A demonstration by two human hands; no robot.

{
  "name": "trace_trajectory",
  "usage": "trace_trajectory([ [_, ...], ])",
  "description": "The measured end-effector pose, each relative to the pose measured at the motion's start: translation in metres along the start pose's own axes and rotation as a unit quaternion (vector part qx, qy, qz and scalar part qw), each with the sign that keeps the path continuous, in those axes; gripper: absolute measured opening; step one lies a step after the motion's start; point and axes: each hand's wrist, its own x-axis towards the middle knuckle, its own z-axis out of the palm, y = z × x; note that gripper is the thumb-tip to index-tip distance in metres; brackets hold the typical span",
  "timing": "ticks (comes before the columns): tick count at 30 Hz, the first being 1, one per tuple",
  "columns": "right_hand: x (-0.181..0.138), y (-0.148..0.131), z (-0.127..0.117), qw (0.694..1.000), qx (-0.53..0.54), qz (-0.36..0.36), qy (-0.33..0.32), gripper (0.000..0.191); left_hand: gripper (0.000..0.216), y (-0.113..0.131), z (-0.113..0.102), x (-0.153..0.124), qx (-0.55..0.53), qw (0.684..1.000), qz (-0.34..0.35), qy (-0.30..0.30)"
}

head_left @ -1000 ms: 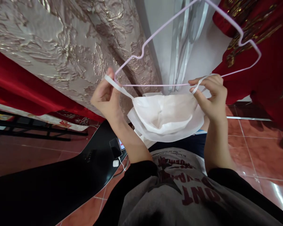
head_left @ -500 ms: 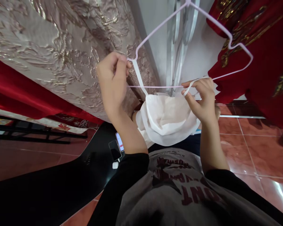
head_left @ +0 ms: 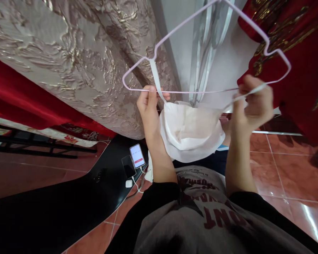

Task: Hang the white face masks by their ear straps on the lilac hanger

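Observation:
A pale pink hanger (head_left: 190, 92) hangs in front of me, its top cut off by the frame. Around its bottom bar, near the left end, the fingers of my left hand (head_left: 149, 104) are closed. One white strap (head_left: 155, 74) is looped over the hanger's left notch, running down to a white, thin garment (head_left: 190, 132) below. My right hand (head_left: 254, 106), slightly blurred, grips the garment's other strap (head_left: 250, 92) and stretches it outward beside the hanger's right part. This second strap is off the right notch.
Beige embossed fabric (head_left: 82, 70) hangs on the left, red fabric with gold trim (head_left: 302, 63) on the right. A glossy black surface (head_left: 69, 204) at lower left bears two phones, a lit one (head_left: 137, 155) and a dark one (head_left: 128, 166), and a small white case (head_left: 128, 183).
My left hand has come down from the hanger's left notch to its bottom bar. My right hand has moved right, pulling the strap outward. The hanger has shifted slightly right.

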Motion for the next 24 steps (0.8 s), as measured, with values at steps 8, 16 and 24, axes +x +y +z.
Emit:
trace_trajectory([
  [8, 0.030, 0.057, -0.061, 0.998, 0.033, 0.017, 0.040, 0.042, 0.040, -0.001, 0.001, -0.004, -0.013, 0.999, 0.022, -0.020],
  [16, 0.086, 0.009, -0.051, 0.984, -0.015, 0.045, -0.171, 0.023, 0.046, 0.002, -0.003, 0.000, -0.001, 1.000, 0.022, -0.011],
  [24, 0.093, -0.011, -0.036, 0.986, -0.106, -0.022, -0.126, 0.026, 0.043, 0.014, 0.005, -0.011, 0.024, 1.000, -0.020, -0.002],
])
